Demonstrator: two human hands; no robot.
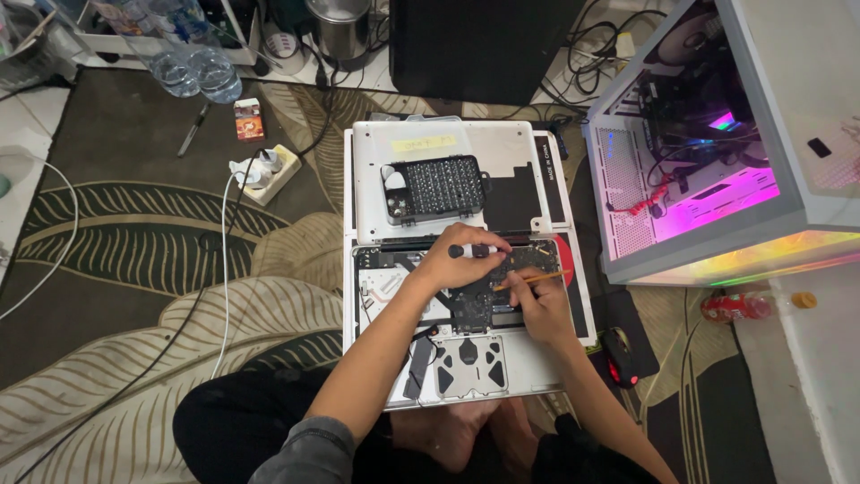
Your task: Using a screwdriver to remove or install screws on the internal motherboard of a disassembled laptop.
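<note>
Crossed legs in black trousers (242,421) lie nearest, with bare feet (466,430) tucked under the near edge of the opened white laptop base (376,358), which sits on a leaf-patterned brown and cream rug (134,269). Both forearms reach up over the pale trackpad underside (470,366) to the dark circuit board (488,300) in the middle of the base.

Left hand (461,260): its fingers are curled closed around a black-handled screwdriver (475,251), held near the far edge of the board. Right hand (537,300): its fingers pinch a thin orange-yellow stick tool (533,280), whose tip points left onto the board.

On the removed white bottom cover (502,143), lying against the far edge of the base, rests a black tray of screwdriver bits (437,188).

As I judge it, the two tools work close together over exposed components, so a slip of the metal driver could scratch the board or tear a connector. Loose screws could roll off the base into the rug and vanish in its pattern. Clear water bottles (197,72) stand well apart at the rug's far left corner, near a white power strip (264,172); a knock there could spill onto live sockets. A lit open white computer case (717,161) stands just beside the right edge.
</note>
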